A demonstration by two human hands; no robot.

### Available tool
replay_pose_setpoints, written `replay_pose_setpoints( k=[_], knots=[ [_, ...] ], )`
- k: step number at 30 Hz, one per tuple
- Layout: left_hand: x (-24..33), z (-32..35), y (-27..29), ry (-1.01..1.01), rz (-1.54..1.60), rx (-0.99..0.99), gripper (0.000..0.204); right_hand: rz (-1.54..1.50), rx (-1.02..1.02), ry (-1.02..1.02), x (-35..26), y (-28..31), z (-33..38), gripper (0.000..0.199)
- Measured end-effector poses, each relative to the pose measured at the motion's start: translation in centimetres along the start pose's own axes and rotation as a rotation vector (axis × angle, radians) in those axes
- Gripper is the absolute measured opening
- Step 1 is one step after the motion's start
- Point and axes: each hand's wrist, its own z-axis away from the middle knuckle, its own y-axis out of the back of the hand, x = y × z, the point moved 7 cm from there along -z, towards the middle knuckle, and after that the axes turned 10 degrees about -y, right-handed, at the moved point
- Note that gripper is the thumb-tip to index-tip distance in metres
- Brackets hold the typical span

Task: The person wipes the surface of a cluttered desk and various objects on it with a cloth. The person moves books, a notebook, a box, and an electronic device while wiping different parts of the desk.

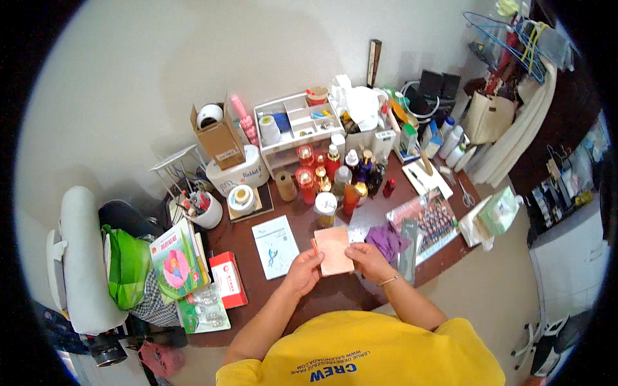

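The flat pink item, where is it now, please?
In the head view, the flat pink item is just right of centre, held between the left hand and right hand.

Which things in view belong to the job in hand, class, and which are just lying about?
In hand:
- peach-coloured flat item, held by left hand and right hand

Apparently just lying about:
- white-and-blue booklet
- purple cloth
- red-and-white box
- green bag
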Motion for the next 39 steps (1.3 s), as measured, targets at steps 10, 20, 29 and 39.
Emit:
replay_pose_setpoints(
  k=[10, 20, 29, 39],
  knots=[
    [5.2, -5.2, -2.0, -0.121, 0.002, 0.046, 0.027, 0.056, -0.208, -0.009, -9.0, -1.6, -4.2, 0.027],
    [12.4, -10.9, -1.0, -0.375, -0.188, 0.224, 0.03, 0.784, 0.007, 0.25, -22.0, -2.8, -11.3, 0.014],
    [9.8, -8.5, 5.3, -0.285, -0.124, 0.418, 0.026, 1.621, 0.674, 0.911, -38.4, -4.2, -21.4, 0.012],
    [6.4, -6.0, 8.3, -0.204, -0.083, 0.49, 0.023, 1.732, 0.596, 0.65, -35.9, -2.6, -25.7, 0.016]
  ],
)
